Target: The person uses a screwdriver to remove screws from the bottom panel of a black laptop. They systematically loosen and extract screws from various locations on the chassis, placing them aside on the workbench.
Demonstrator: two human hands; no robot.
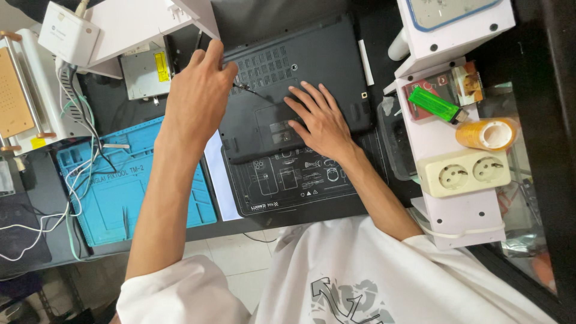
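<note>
Upturned black laptop (pixel 300 90), right hand (pixel 321 120) spread flat on it, left hand (pixel 198 90) pinching a thin screwdriver (pixel 243 87) (tip on its vents), blue mat (pixel 120 192) left of it

A blue repair mat (pixel 114 192), double wall socket (pixel 463 173), green lighter (pixel 437 104) and, seemingly, tape roll (pixel 487 133).

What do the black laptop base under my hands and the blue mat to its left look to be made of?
Black laptop base: likely matte moulded plastic, with dull sheen and vent slots. Blue work mat: probably soft silicone or rubber, with moulded compartments and no gloss.
</note>
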